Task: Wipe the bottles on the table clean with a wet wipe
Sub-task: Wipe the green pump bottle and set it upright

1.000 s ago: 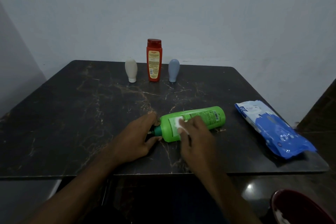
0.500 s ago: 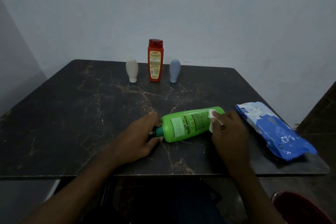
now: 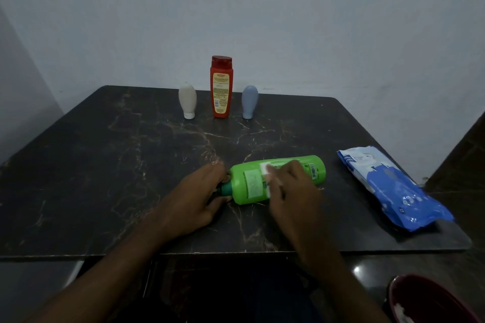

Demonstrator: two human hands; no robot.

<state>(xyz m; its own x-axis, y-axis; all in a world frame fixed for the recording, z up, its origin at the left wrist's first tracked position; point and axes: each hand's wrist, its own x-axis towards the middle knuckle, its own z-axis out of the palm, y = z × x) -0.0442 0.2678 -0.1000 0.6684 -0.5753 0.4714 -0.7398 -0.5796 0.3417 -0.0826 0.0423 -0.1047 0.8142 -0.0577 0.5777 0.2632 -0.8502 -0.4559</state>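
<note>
A green bottle (image 3: 252, 181) lies on its side near the front of the dark marble table (image 3: 105, 165), cap end pointing left. My left hand (image 3: 194, 199) grips its dark green cap end. My right hand (image 3: 294, 191) presses a white wet wipe (image 3: 266, 172) onto the middle of the bottle's body. Three more bottles stand upright in a row at the back: a cream one (image 3: 187, 100), a tall red-orange one (image 3: 221, 86) and a grey-blue one (image 3: 249, 101).
A blue and white wet-wipe pack (image 3: 391, 186) lies near the table's right edge. A dark red bin (image 3: 430, 301) with a bit of white inside sits on the floor at bottom right. A pale wall stands close behind the table.
My right hand slid the wipe from the bottle's left part out to its right end, and now back leftward to the middle. The left hand stayed on the cap end.
</note>
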